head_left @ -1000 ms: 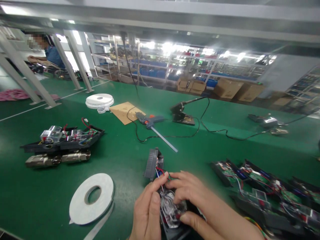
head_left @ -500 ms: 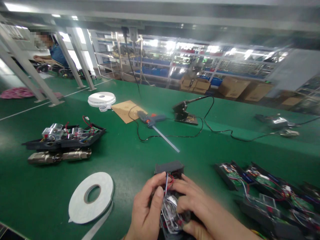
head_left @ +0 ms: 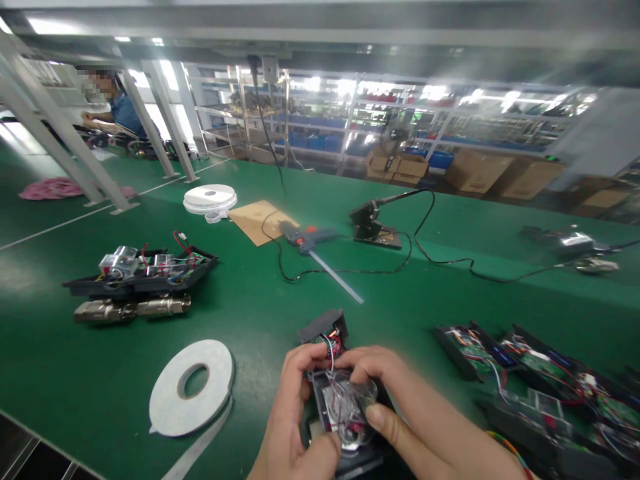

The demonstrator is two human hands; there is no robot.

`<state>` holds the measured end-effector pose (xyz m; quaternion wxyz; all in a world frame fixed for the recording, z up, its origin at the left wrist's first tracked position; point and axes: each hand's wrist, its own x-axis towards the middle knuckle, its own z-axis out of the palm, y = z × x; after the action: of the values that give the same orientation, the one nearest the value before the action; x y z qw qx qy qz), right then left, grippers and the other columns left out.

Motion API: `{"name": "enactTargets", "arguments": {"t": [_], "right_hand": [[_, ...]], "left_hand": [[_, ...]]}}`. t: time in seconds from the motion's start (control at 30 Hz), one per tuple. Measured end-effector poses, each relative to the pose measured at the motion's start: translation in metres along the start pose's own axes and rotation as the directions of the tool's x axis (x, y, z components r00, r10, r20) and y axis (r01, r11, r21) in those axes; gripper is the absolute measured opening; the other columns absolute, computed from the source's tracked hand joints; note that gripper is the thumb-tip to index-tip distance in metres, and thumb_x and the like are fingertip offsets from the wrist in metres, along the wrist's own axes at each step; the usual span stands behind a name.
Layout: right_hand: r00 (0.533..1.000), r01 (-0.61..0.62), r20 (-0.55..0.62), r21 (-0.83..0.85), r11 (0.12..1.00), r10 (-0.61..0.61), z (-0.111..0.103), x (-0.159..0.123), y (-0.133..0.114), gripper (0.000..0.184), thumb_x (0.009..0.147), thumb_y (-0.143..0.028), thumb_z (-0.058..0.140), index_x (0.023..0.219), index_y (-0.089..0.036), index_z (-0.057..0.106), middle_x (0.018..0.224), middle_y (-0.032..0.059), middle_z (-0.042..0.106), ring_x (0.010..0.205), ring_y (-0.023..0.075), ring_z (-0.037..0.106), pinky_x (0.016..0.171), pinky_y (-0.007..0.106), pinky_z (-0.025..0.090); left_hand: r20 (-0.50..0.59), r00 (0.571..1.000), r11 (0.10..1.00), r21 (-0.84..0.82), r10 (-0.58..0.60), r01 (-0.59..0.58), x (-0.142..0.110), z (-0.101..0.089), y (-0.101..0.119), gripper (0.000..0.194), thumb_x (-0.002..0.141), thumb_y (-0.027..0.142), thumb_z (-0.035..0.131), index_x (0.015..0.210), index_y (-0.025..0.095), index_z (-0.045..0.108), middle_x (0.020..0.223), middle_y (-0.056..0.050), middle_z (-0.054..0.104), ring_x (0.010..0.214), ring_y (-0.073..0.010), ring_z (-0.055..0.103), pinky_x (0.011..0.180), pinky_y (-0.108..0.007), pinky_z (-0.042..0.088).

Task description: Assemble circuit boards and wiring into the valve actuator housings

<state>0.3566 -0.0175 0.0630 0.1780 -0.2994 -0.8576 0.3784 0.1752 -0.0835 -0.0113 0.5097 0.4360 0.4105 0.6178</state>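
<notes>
A black plastic housing with wires and a clear inner part (head_left: pixel 345 407) is held low in front of me. My left hand (head_left: pixel 295 420) wraps its left side, thumb near the lower edge and fingers at the top. My right hand (head_left: pixel 395 393) grips the right side, thumb and fingers pinching near a clear rounded piece (head_left: pixel 367 395). Red, white and blue wires (head_left: pixel 332 347) run from it into a dark grey end piece (head_left: pixel 323 327) beyond my fingertips. The housing's underside is hidden by my hands.
A tape roll (head_left: pixel 165 393) lies left, its loose end trailing forward. Behind it are open housings (head_left: pixel 140 283) and metal fittings (head_left: pixel 135 309). A glue gun (head_left: pixel 305 237) and black stand (head_left: pixel 373 227) with cord lie ahead. Several wired housings (head_left: pixel 535 360) crowd the right. A co-worker (head_left: pixel 125 110) sits far left.
My left thumb has moved down toward the housing's lower edge. The grey end piece has tilted and shifted left, and more of the clear inner part shows. The view has swung slightly left.
</notes>
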Motion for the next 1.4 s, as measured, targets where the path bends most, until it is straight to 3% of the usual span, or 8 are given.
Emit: {"name": "enactTargets", "arguments": {"t": [0.43, 0.67, 0.77, 0.9, 1.03, 1.2, 1.3, 1.4], "right_hand": [[0.991, -0.13, -0.012, 0.242, 0.962, 0.137, 0.003, -0.005, 0.007, 0.02, 0.107, -0.046, 0.038, 0.119, -0.032, 0.046, 0.124, 0.0007, 0.057, 0.121, 0.0209, 0.052, 0.102, 0.04, 0.043], [0.988, -0.146, -0.016, 0.234, 0.961, 0.154, 0.006, -0.003, 0.002, 0.022, 0.107, -0.047, 0.038, 0.118, -0.031, 0.047, 0.119, 0.0005, 0.059, 0.114, 0.021, 0.055, 0.098, 0.039, 0.044], [0.988, -0.144, -0.021, 0.238, 0.961, 0.153, 0.007, -0.002, 0.003, 0.02, 0.107, -0.046, 0.039, 0.119, -0.032, 0.047, 0.119, -0.0001, 0.058, 0.114, 0.0206, 0.054, 0.098, 0.038, 0.044], [0.988, -0.144, -0.012, 0.243, 0.959, 0.151, 0.007, -0.002, 0.003, 0.019, 0.107, -0.044, 0.039, 0.119, -0.032, 0.046, 0.12, -0.0002, 0.058, 0.115, 0.02, 0.054, 0.097, 0.037, 0.044], [0.991, -0.128, -0.01, 0.238, 0.963, 0.134, 0.007, -0.001, 0.003, 0.019, 0.107, -0.044, 0.039, 0.119, -0.032, 0.046, 0.12, -0.0005, 0.057, 0.116, 0.0192, 0.053, 0.098, 0.036, 0.043], [0.991, -0.124, -0.02, 0.232, 0.965, 0.132, 0.007, 0.001, 0.003, 0.021, 0.107, -0.045, 0.038, 0.119, -0.029, 0.047, 0.118, 0.0008, 0.058, 0.112, 0.0195, 0.054, 0.096, 0.036, 0.043], [0.991, -0.12, -0.024, 0.24, 0.963, 0.129, 0.006, 0.001, 0.003, 0.02, 0.107, -0.044, 0.039, 0.117, -0.029, 0.047, 0.114, 0.0005, 0.058, 0.107, 0.0189, 0.055, 0.093, 0.034, 0.044], [0.992, -0.116, -0.021, 0.239, 0.964, 0.125, 0.006, 0.0, 0.002, 0.02, 0.107, -0.043, 0.04, 0.118, -0.029, 0.047, 0.115, 0.0005, 0.058, 0.108, 0.0191, 0.055, 0.094, 0.034, 0.043]], "left_hand": [[0.071, 0.997, 0.946, 0.324, -0.024, 0.0, 0.013, -0.004, 0.016, 0.056, 0.085, 0.019, 0.065, 0.137, 0.029, 0.047, 0.124, -0.006, 0.061, 0.111, -0.0225, 0.064, 0.093, -0.035, 0.056], [0.121, 0.991, 0.898, 0.427, 0.062, -0.108, 0.012, -0.005, 0.016, 0.043, 0.097, 0.023, 0.051, 0.137, 0.037, 0.047, 0.14, -0.003, 0.053, 0.126, -0.0212, 0.055, 0.103, -0.037, 0.051], [0.121, 0.993, 0.921, 0.385, 0.011, -0.057, 0.01, -0.01, 0.016, 0.043, 0.097, 0.022, 0.049, 0.137, 0.037, 0.047, 0.141, -0.003, 0.053, 0.127, -0.0214, 0.055, 0.101, -0.035, 0.052], [0.125, 0.981, 0.966, 0.23, -0.148, 0.116, 0.015, -0.014, 0.019, 0.037, 0.094, 0.018, 0.049, 0.128, 0.033, 0.053, 0.124, -0.002, 0.06, 0.105, -0.0153, 0.063, 0.084, -0.025, 0.055], [0.1, 0.982, 0.979, 0.139, -0.161, 0.146, 0.02, -0.014, 0.02, 0.033, 0.086, 0.013, 0.055, 0.114, 0.03, 0.057, 0.111, 0.0, 0.06, 0.105, -0.0146, 0.062, 0.077, -0.02, 0.054], [0.128, 0.991, 0.933, 0.35, 0.038, -0.081, 0.008, -0.022, 0.022, 0.018, 0.095, 0.014, 0.049, 0.101, 0.027, 0.059, 0.137, -0.005, 0.048, 0.129, -0.0208, 0.052, 0.094, -0.029, 0.055], [0.221, 0.946, 0.824, 0.47, 0.236, -0.315, -0.002, -0.028, 0.023, 0.023, 0.096, 0.013, 0.047, 0.105, 0.028, 0.062, 0.152, -0.005, 0.034, 0.137, -0.0247, 0.046, 0.109, -0.042, 0.049], [0.283, 0.885, 0.737, 0.49, 0.371, -0.466, -0.008, -0.032, 0.022, 0.025, 0.097, 0.014, 0.046, 0.11, 0.026, 0.064, 0.156, -0.007, 0.028, 0.138, -0.0278, 0.046, 0.106, -0.043, 0.053]]}}
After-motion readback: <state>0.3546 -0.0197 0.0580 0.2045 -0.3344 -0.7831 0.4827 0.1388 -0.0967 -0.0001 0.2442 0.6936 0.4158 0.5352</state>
